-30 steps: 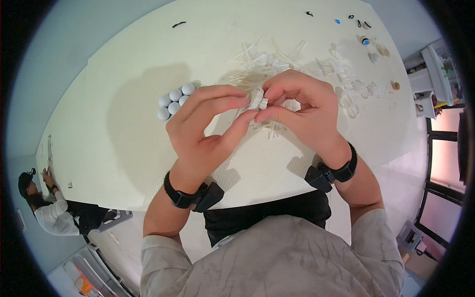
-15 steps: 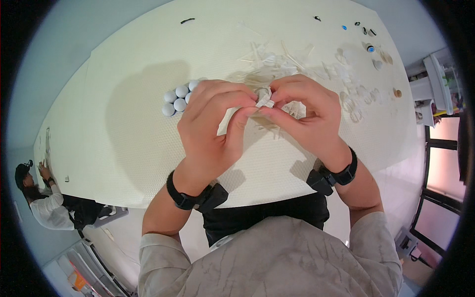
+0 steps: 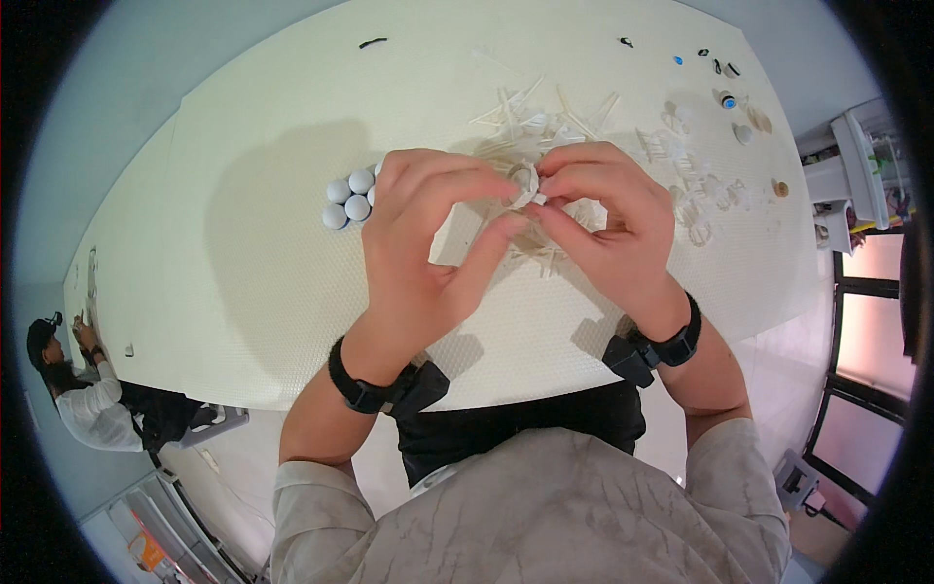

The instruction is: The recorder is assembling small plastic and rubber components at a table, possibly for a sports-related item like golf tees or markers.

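Note:
Over the table's middle, the thumb and fingertips of my right hand (image 3: 623, 219) pinch a small whitish ring-shaped piece (image 3: 525, 181) with a crumpled or folded lower end. Its exact kind is too small to tell. My left hand (image 3: 413, 243) is at the ring's left side, index fingertip against or very near the rim. The left thumb stands apart below, with a gap between it and the index finger. Behind and beneath both hands lies a loose heap of thin pale strips (image 3: 530, 125), partly hidden by my fingers.
Several white balls (image 3: 335, 216) sit together beside my left hand. Clear rounded pieces (image 3: 700, 234) are scattered to the right. Small blue, black and brown items, including a blue-topped round one (image 3: 728, 101), lie at the far right. Another person (image 3: 92, 399) sits at the table's far left.
My left thumb and index finger have spread apart from their pinch on the piece. The ring has turned so its round opening shows more, still held in my right fingertips.

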The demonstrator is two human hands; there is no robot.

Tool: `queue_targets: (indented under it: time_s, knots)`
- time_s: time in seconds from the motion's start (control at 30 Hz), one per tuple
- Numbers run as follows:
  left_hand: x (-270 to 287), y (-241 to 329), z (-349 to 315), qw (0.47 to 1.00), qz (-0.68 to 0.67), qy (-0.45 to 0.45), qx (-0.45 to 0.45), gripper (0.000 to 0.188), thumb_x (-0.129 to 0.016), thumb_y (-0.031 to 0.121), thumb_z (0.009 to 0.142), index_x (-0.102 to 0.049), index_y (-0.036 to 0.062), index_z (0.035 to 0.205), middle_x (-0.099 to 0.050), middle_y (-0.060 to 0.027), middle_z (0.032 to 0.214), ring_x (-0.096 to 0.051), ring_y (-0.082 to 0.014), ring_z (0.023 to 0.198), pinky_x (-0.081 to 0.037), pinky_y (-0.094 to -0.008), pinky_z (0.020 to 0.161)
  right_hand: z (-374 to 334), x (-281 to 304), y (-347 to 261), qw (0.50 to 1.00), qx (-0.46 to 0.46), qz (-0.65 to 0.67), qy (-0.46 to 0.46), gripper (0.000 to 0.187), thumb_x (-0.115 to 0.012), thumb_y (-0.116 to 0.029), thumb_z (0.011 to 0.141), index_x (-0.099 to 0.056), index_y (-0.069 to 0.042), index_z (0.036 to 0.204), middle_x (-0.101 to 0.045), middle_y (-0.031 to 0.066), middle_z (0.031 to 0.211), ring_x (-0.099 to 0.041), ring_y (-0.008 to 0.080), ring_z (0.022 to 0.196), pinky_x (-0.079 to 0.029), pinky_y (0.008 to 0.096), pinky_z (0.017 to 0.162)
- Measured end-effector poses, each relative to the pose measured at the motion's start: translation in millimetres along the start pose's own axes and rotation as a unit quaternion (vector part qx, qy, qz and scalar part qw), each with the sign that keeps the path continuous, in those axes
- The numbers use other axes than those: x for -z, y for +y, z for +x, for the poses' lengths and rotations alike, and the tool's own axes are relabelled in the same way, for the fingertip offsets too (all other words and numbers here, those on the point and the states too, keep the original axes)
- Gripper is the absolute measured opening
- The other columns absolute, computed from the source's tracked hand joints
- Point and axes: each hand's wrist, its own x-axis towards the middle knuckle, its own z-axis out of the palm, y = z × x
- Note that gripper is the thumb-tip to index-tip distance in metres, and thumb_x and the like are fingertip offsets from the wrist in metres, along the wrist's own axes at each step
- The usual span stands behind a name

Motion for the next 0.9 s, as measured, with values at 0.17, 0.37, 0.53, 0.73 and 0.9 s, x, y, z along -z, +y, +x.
queue_targets:
  time_s: [0.17,0.37,0.53,0.73,0.9]
  knots:
    - [-4,-6,-6,0.999,0.028,0.019,-0.024,0.03,-0.086,0.001,0.07,-0.07,0.0052,0.095,-0.07,-0.0076,0.095,-0.064,-0.023,0.087,-0.05,-0.0319,0.077,0,1,0,1.0,0.0,0.01,-0.017,0.022,-0.078,0.006,0.076,-0.07,-0.002,0.094,-0.07,0.0107,0.101,-0.068,0.0154,0.08,-0.057,0.0248,0.067]
    - [-4,-7,-7,0.999,-0.008,0.031,-0.022,0.027,-0.084,-0.004,0.069,-0.071,0.003,0.091,-0.07,-0.0079,0.094,-0.066,-0.0204,0.083,-0.051,-0.0285,0.071,1,3,-2,0.999,-0.01,0.026,-0.015,0.022,-0.078,0.007,0.076,-0.07,-0.002,0.095,-0.07,0.0109,0.101,-0.069,0.0154,0.082,-0.058,0.0251,0.069]
    - [-7,-9,-6,1.0,-0.019,0.025,-0.003,0.023,-0.083,-0.002,0.07,-0.069,0.0031,0.087,-0.07,-0.0075,0.091,-0.064,-0.0234,0.08,-0.051,-0.0305,0.07,3,2,-3,0.998,-0.009,0.055,-0.023,0.025,-0.076,0.008,0.077,-0.069,-0.002,0.098,-0.07,0.0109,0.101,-0.069,0.0157,0.082,-0.059,0.0254,0.07]
    - [-3,-6,-4,0.999,-0.024,-0.007,0.021,0.017,-0.08,-0.001,0.075,-0.067,0.0029,0.086,-0.07,-0.0087,0.088,-0.065,-0.0246,0.08,-0.051,-0.031,0.072,5,4,-3,0.999,-0.012,0.015,-0.051,0.023,-0.076,0.008,0.077,-0.068,-0.002,0.097,-0.07,0.0099,0.096,-0.07,0.0153,0.076,-0.058,0.0249,0.067]
    - [1,-7,-1,0.996,-0.059,-0.035,0.064,0.014,-0.078,0.0,0.077,-0.067,0.0032,0.086,-0.071,-0.0084,0.087,-0.065,-0.0254,0.08,-0.051,-0.0314,0.073,5,5,-3,0.998,-0.014,0.003,-0.059,0.022,-0.076,0.007,0.077,-0.068,-0.002,0.096,-0.07,0.0095,0.094,-0.07,0.0156,0.074,-0.057,0.0251,0.066]
